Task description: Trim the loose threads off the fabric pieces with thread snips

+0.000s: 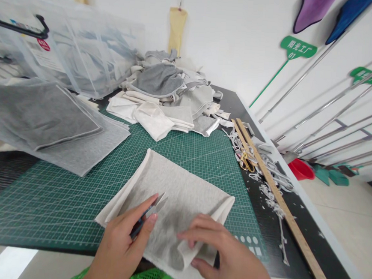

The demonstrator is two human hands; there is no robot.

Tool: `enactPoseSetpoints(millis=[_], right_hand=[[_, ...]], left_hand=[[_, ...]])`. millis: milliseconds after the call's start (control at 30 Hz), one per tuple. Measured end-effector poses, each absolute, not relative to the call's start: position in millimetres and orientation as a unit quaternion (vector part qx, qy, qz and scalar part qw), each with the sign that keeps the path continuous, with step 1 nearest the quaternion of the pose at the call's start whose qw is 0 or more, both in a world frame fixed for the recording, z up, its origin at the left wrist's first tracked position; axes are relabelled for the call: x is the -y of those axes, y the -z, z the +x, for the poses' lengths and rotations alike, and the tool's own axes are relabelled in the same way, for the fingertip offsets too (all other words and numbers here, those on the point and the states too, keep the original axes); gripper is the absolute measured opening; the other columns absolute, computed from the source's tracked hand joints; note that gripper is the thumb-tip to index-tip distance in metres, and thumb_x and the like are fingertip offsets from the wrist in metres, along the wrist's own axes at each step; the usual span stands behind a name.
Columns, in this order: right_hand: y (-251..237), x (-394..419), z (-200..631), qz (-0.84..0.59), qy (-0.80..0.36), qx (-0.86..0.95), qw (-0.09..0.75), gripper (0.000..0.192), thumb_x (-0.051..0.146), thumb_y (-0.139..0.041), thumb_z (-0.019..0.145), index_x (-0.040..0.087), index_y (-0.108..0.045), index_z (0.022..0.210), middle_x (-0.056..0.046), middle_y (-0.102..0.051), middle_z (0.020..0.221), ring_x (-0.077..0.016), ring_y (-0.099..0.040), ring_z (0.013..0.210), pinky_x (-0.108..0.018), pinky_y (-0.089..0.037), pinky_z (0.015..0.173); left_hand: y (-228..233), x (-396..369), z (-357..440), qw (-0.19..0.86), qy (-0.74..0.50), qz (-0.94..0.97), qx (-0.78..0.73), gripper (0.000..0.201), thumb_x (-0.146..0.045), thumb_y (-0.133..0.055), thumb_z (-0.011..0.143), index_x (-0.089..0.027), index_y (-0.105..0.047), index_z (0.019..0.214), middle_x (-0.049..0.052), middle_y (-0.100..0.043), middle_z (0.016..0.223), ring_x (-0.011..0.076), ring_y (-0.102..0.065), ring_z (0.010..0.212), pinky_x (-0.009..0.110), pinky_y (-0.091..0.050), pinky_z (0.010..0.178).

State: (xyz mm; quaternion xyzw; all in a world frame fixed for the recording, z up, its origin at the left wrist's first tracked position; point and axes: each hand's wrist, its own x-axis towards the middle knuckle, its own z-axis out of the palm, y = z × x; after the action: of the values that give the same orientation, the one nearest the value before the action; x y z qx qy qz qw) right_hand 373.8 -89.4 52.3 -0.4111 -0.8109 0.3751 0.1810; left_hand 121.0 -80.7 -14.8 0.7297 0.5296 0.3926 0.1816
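Two hands work low in the frame: left hand (123,242) closed on small thread snips (150,212), right hand (224,258) pinching a folded corner of the grey fabric piece (181,195) lying on the green cutting mat (55,198). Trimming step, apparently. Blade tips rest on the cloth; cutting would need the fold kept taut.

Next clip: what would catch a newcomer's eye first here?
Front and centre, the left hand holds small snips over a light grey cloth piece on the green cutting mat, while the right hand pinches its folded edge. Behind, a heap of fabric pieces fills the table's far end.
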Motion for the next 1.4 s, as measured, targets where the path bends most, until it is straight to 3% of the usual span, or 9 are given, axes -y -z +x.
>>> enactPoseSetpoints(millis=[133, 333, 500, 567, 800, 1067, 1167, 1267, 1400], right_hand=[[-59, 110, 381, -0.464, -0.356, 0.805, 0.098, 0.048, 0.002, -0.072, 0.073, 0.030, -0.073, 0.112, -0.004, -0.065, 0.109, -0.0216, -0.065, 0.107, -0.035, -0.056, 0.095], [-50, 129, 384, -0.461, -0.252, 0.838, 0.149, 0.055, 0.025, -0.081, 0.082, 0.027, -0.060, 0.133, -0.007, -0.066, 0.118, -0.0197, -0.067, 0.107, -0.029, -0.057, 0.093], [-29, 125, 386, -0.347, -0.134, 0.907, 0.197, 0.016, 0.029, -0.054, 0.103, 0.020, -0.066, 0.109, -0.005, -0.071, 0.099, -0.0171, -0.067, 0.090, -0.030, -0.057, 0.081], [-25, 126, 389, -0.339, -0.116, 0.912, 0.200, 0.023, 0.026, -0.044, 0.106, 0.019, -0.066, 0.102, -0.005, -0.071, 0.095, -0.0166, -0.067, 0.089, -0.030, -0.057, 0.078], [-21, 132, 399, -0.354, -0.039, 0.917, 0.179, 0.025, 0.019, -0.046, 0.104, 0.025, -0.067, 0.116, -0.002, -0.075, 0.096, -0.0154, -0.072, 0.095, -0.038, -0.048, 0.115], [-4, 123, 405, -0.353, -0.015, 0.909, 0.219, 0.026, 0.008, -0.047, 0.095, 0.020, -0.066, 0.108, -0.010, -0.075, 0.113, -0.0231, -0.071, 0.114, -0.043, -0.052, 0.111], [-2, 118, 404, -0.364, -0.049, 0.897, 0.246, 0.031, 0.001, -0.044, 0.089, 0.020, -0.062, 0.104, -0.007, -0.076, 0.108, -0.0196, -0.072, 0.109, -0.039, -0.051, 0.113], [2, 114, 401, -0.395, -0.026, 0.871, 0.290, 0.029, -0.002, -0.043, 0.084, 0.022, -0.058, 0.089, -0.006, -0.073, 0.104, -0.0215, -0.068, 0.115, -0.045, -0.048, 0.114], [9, 115, 399, -0.467, 0.010, 0.820, 0.331, 0.025, -0.001, -0.047, 0.082, 0.023, -0.054, 0.083, -0.009, -0.066, 0.114, -0.0264, -0.060, 0.125, -0.054, -0.044, 0.114]], left_hand=[[11, 81, 122, 0.187, -0.399, 0.726, -0.528, 0.036, -0.038, -0.056, 0.099, -0.028, -0.062, 0.134, 0.000, -0.075, 0.123, 0.0193, -0.075, 0.106, 0.031, -0.063, 0.092], [13, 80, 119, 0.188, -0.401, 0.726, -0.526, 0.037, -0.038, -0.057, 0.099, -0.030, -0.062, 0.135, -0.001, -0.075, 0.122, 0.0211, -0.074, 0.107, 0.031, -0.065, 0.087], [15, 81, 119, 0.192, -0.400, 0.720, -0.534, 0.038, -0.041, -0.056, 0.099, -0.029, -0.063, 0.134, 0.000, -0.075, 0.122, 0.0220, -0.074, 0.107, 0.031, -0.065, 0.087], [14, 82, 120, 0.202, -0.398, 0.709, -0.546, 0.038, -0.043, -0.055, 0.099, -0.029, -0.064, 0.133, 0.001, -0.074, 0.124, 0.0230, -0.073, 0.110, 0.034, -0.063, 0.093], [20, 81, 119, 0.192, -0.403, 0.720, -0.532, 0.039, -0.041, -0.058, 0.097, -0.031, -0.063, 0.134, -0.001, -0.073, 0.126, 0.0211, -0.073, 0.110, 0.029, -0.062, 0.093], [20, 81, 113, 0.197, -0.414, 0.721, -0.519, 0.040, -0.040, -0.061, 0.095, -0.036, -0.063, 0.134, -0.002, -0.073, 0.127, 0.0191, -0.074, 0.108, 0.024, -0.062, 0.089], [15, 83, 105, 0.239, -0.420, 0.703, -0.521, 0.047, -0.042, -0.065, 0.092, -0.034, -0.061, 0.137, 0.001, -0.079, 0.102, 0.0150, -0.075, 0.076, 0.019, -0.062, 0.066], [9, 83, 98, 0.318, -0.429, 0.644, -0.548, 0.057, -0.051, -0.065, 0.090, -0.028, -0.059, 0.140, -0.006, -0.054, 0.057, 0.0086, -0.051, 0.043, 0.018, -0.046, 0.043], [1, 70, 84, 0.292, -0.378, 0.610, -0.632, 0.063, -0.065, -0.068, 0.080, -0.027, -0.068, 0.131, -0.008, -0.041, 0.050, 0.0107, -0.049, 0.044, 0.021, -0.046, 0.050]])
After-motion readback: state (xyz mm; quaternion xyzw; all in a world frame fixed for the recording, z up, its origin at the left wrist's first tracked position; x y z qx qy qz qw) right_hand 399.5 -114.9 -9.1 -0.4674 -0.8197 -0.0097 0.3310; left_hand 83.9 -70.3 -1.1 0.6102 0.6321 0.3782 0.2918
